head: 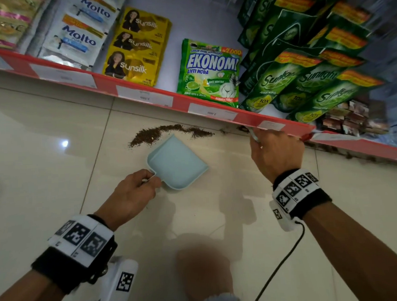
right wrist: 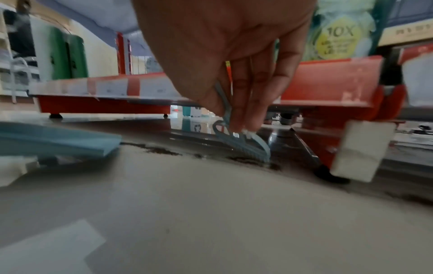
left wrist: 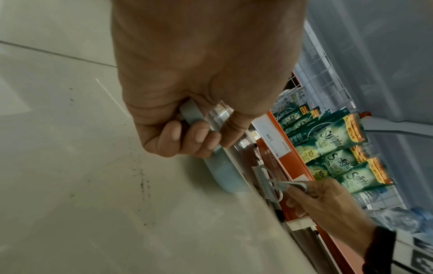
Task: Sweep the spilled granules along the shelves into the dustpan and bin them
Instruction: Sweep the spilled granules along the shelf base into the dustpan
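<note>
We judge the sweeping barely begun: our left hand [head: 135, 192] grips the empty dustpan [head: 177, 163], our right hand [head: 277, 153] grasps the brush [right wrist: 243, 146], and the granules [head: 169, 132] lie unswept at twelve o'clock of the pan.

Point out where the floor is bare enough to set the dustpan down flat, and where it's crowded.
Bare tile lies nearer the person than the dustpan, between the left hand and right hand, and left of the granules. Crowded: the strip under the red shelf edge, where granules and the brush sit.

Sunsilk sachets [head: 137, 45], Ekonomi pouch [head: 209, 73], Sunlight pouches [head: 304, 80], Molto sachets [head: 80, 30]
</note>
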Demonstrator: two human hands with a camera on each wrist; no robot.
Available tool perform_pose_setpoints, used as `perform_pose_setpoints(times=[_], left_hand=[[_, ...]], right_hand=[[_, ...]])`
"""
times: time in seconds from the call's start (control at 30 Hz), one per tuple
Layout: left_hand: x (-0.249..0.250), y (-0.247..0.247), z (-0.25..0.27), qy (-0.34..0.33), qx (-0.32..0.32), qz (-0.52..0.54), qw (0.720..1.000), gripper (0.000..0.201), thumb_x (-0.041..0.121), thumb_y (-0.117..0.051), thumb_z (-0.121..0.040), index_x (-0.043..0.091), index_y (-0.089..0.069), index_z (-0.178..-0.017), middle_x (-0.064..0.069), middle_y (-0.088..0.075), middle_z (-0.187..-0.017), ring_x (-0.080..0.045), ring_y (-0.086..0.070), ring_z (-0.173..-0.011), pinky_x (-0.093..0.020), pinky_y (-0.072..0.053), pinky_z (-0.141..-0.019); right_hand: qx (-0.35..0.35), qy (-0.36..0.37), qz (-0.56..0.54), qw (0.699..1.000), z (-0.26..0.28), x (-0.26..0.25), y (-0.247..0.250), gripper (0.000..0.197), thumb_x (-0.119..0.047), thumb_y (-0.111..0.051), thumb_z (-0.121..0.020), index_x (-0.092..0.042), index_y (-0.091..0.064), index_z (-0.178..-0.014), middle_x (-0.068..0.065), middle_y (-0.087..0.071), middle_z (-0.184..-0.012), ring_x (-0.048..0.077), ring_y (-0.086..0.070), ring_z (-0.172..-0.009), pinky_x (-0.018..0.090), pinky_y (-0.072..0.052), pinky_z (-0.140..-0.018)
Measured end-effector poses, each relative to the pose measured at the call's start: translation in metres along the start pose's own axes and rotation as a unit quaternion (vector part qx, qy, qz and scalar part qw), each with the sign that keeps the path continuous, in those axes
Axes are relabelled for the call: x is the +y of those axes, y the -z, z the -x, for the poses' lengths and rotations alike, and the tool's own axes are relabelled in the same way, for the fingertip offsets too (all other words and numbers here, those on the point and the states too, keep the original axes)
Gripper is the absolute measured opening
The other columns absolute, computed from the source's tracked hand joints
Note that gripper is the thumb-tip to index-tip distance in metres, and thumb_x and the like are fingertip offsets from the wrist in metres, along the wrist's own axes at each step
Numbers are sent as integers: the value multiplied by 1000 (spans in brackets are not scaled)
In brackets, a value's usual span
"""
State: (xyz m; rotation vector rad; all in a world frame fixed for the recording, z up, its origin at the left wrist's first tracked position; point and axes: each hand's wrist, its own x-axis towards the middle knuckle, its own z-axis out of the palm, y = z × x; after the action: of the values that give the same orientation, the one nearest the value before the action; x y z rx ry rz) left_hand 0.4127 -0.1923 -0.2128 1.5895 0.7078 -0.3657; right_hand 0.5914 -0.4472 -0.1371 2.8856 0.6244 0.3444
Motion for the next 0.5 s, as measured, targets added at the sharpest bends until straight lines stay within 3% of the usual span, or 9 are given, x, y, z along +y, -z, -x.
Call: perform_pose_setpoints(times=[0.07, 0.17, 0.27, 0.37, 0.5], left_hand=[[7, -5, -3, -2, -4, 5, 1000, 19, 31, -61, -94, 15, -62, -82, 13, -53, -46, -2, -42, -39, -24, -34, -48], [11, -14, -7, -11, -14, 8, 1000, 20, 31, -60, -95, 15, -60, -81, 13, -51, -45, -4, -41, -41, -27, -33, -50], [16, -24, -10, -17, -39, 2, 999, 24, 37, -62, -91, 15, -61, -83, 14, -51, -46, -8, -42, -46, -29, -33, -52], [13, -21, -7, -6, -34, 4, 999, 35, 48, -60, -77, 15, -63, -85, 14, -52, -47, -9, -42, -46, -29, -32, -52], [8, -18, -9, 2, -29, 1, 1000, 37, 52, -60, -73, 18, -65, -83, 12, -52, -48, -10, -41, -45, -30, -31, -52]], right_hand=[[-9, -9, 7, 1000, 2, 1, -6, 10, -23, -66, -86, -19, -70, -95, 10, -68, -71, 33, -64, -58, 27, -34, -52], [-70, 22, -68, 995, 5, -6, -13, 18, -25, -57, -90, -21, -69, -102, 8, -70, -85, 33, -66, -74, 29, -39, -57], [-69, 61, -158, 983, 16, -16, -6, 21, -30, -54, -91, -21, -70, -103, 1, -67, -79, 29, -65, -70, 31, -45, -55], [-13, 71, -184, 980, 20, -21, 3, 25, -31, -53, -92, -20, -70, -106, 0, -67, -76, 28, -62, -62, 31, -48, -51], [0, 23, -111, 994, 8, 10, 2, 16, -26, -56, -92, -17, -68, -96, 5, -69, -76, 30, -64, -60, 24, -35, -53]])
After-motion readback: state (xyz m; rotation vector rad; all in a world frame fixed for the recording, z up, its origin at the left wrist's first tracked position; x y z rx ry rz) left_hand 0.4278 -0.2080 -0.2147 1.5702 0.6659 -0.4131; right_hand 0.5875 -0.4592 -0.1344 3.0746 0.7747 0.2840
